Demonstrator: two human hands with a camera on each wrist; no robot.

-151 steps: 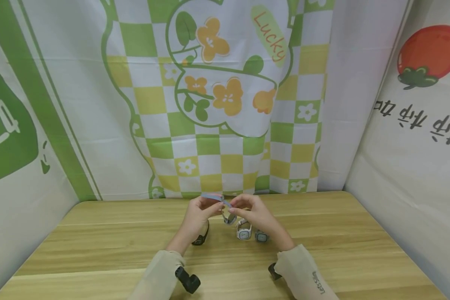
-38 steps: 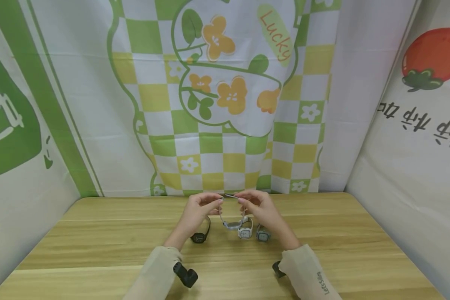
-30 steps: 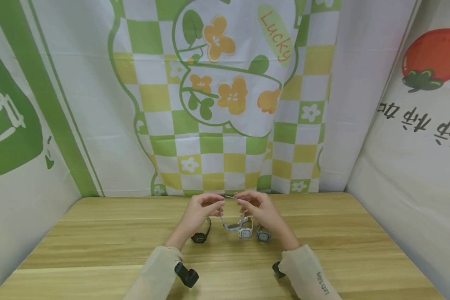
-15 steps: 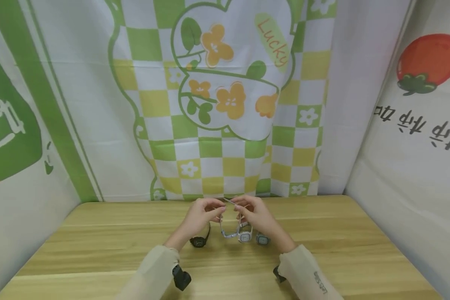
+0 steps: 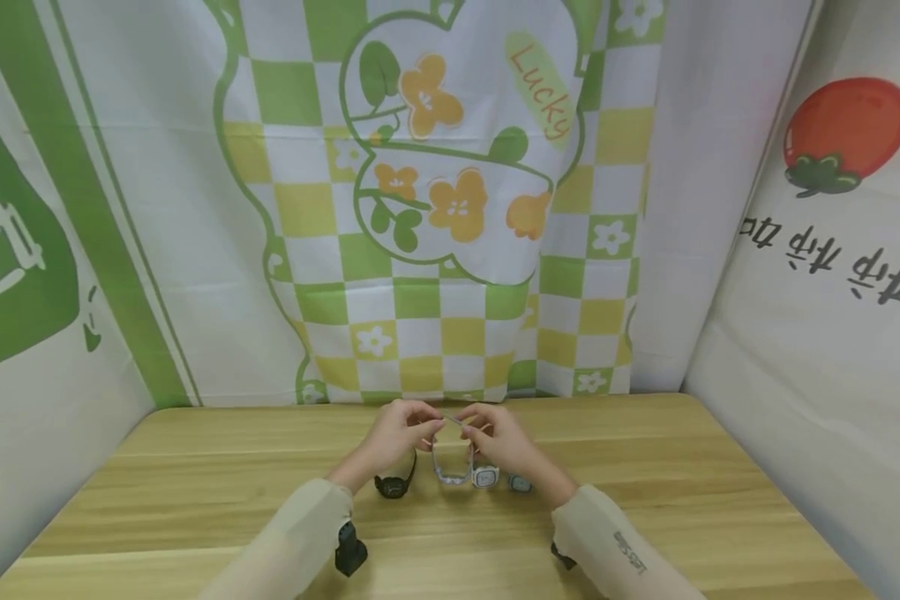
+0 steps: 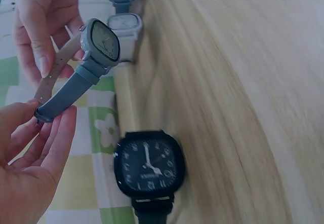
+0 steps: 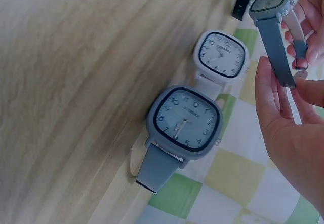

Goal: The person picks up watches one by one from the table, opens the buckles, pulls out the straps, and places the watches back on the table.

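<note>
A grey-blue wristwatch (image 5: 452, 480) hangs between my two hands, its strap looped upward and its case at the bottom. The thumb and fingers of my left hand (image 5: 397, 433) pinch the buckle end of the strap, as the left wrist view shows. My right hand (image 5: 498, 433) pinches the other strap end, which has punched holes. In the right wrist view the held watch (image 7: 276, 41) shows its dial edge-on, with the strap between right thumb and fingers. The two strap ends are close together, partly covered by fingertips.
On the wooden table (image 5: 210, 492), a black watch (image 5: 393, 487) stands below the left hand. A white watch (image 5: 485, 477) and a second grey-blue watch (image 5: 520, 482) stand side by side near the right hand. A checked curtain (image 5: 420, 300) hangs behind the table's far edge.
My hands have come closer together, narrowing the strap loop. The held watch's case has swung down and left, from overlapping the white watch to beside it. The standing watches stay put.
</note>
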